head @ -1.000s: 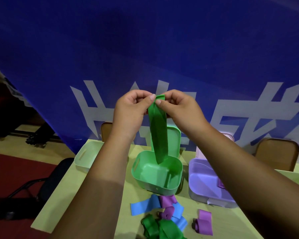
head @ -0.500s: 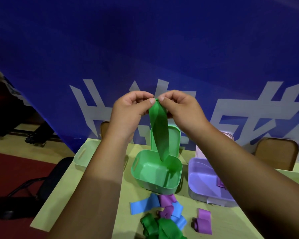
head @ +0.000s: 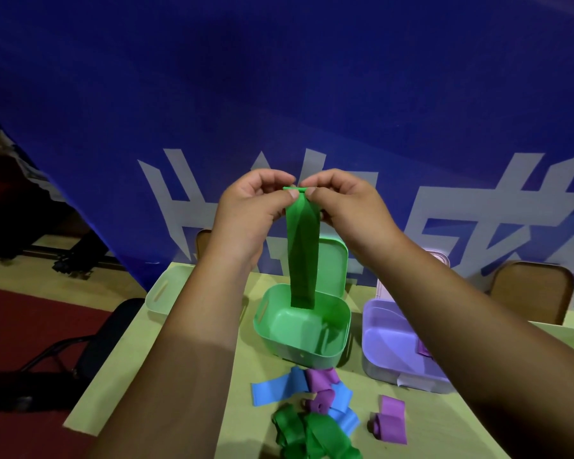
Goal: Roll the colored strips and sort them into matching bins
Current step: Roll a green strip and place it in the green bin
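In the head view, the left hand (head: 249, 207) and the right hand (head: 345, 207) are held up side by side. The thumb and fingertips (head: 290, 193) of both hands pinch the top end of a long, flat green rubbery strip (head: 304, 253). The top edge looks a little curled over between the fingers. The rest of the strip hangs straight down from them.

Right under the fingers sits a green plastic bin (head: 299, 356), and the strip's bottom end hangs just over its back rim. To the right of the fingers and lower down is a light purple plastic bin (head: 388, 342). To the left is a pale green bin (head: 161, 291). All three stand on a yellow-green table (head: 123, 376).

Far below the fingers, near the person, lie loose strips: a blue one (head: 275, 389), a purple one (head: 322, 380), a green heap (head: 312, 435), and a partly rolled purple strip (head: 390, 420) off to the right.
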